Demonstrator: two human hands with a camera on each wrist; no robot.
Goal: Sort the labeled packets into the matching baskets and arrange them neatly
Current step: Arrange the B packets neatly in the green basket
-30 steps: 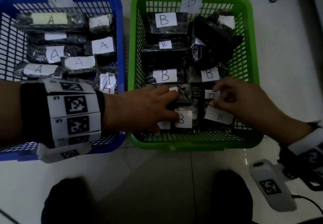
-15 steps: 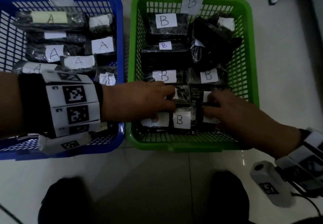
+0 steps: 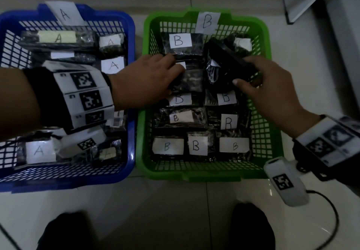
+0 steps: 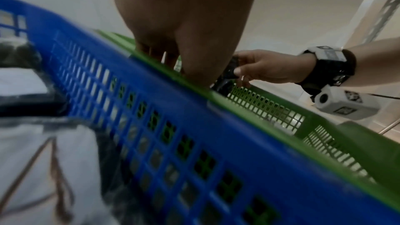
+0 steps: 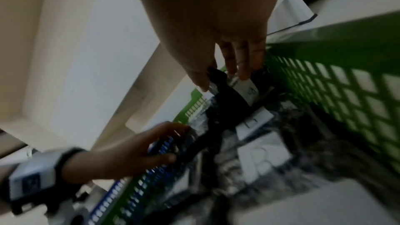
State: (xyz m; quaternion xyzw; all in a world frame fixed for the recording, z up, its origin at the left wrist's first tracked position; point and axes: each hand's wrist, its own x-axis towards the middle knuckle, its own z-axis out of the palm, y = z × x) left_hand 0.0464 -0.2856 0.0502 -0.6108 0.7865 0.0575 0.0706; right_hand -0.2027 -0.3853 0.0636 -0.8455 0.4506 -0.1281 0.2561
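2 baskets, rims abutting: blue basket (image 3: 68, 179), green basket (image 3: 206, 172) | green near row: 3 B packets (image 3: 195, 146) abreast, little side room | left hand (image 3: 144, 82) grips mid-left packet (image 3: 191, 80) | right hand (image 3: 272, 93) grips tilted packet (image 3: 224, 62), far-right

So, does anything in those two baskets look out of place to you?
Yes: in the green basket, one black packet at the far right is tipped up at an angle, while its neighbours lie flat with B labels up. The right hand grips it; the left hand holds a flat packet beside it.
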